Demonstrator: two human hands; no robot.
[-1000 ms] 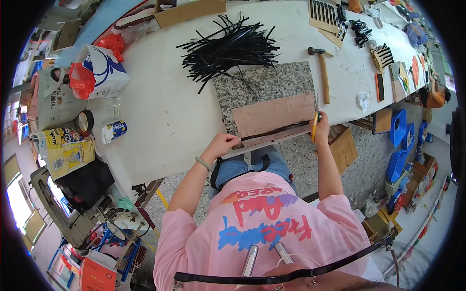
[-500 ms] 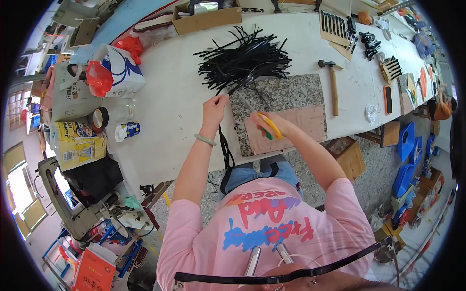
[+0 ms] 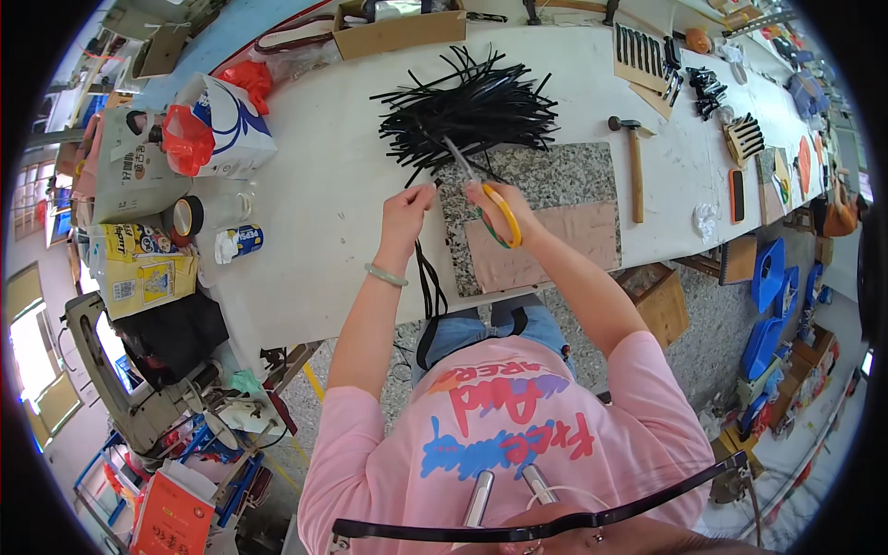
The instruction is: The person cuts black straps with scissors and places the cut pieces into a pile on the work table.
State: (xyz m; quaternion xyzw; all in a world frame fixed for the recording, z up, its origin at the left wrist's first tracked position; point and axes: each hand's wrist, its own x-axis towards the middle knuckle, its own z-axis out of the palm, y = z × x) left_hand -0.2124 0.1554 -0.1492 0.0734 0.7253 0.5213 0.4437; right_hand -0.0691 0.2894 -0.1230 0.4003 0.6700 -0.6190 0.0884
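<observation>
My left hand [image 3: 404, 215] is closed on black strips [image 3: 426, 276], whose long ends hang over the near table edge; a short end sticks out above its fingers. In my right hand [image 3: 514, 205] is a pair of scissors [image 3: 504, 222] with yellow and green handles. The blades point up and left, over the near edge of a tangled pile of thin black strips [image 3: 467, 116]. How far apart the blades stand is hard to make out. Under my right hand lies a speckled stone slab [image 3: 564, 171], partly covered by a pinkish sheet [image 3: 555, 248].
A hammer [image 3: 635, 171] lies right of the slab, near an orange-and-black block [image 3: 736, 195]. At the left stand a jar [image 3: 222, 211], a blue can [image 3: 245, 240] and bags [image 3: 153, 268]. A cardboard box [image 3: 400, 37] sits at the back. A sewing machine [image 3: 120, 370] is at lower left.
My right hand has moved slightly left and up, and the scissors have swung so their blades reach higher over the pile. My left hand has barely moved, still gripping the strips.
</observation>
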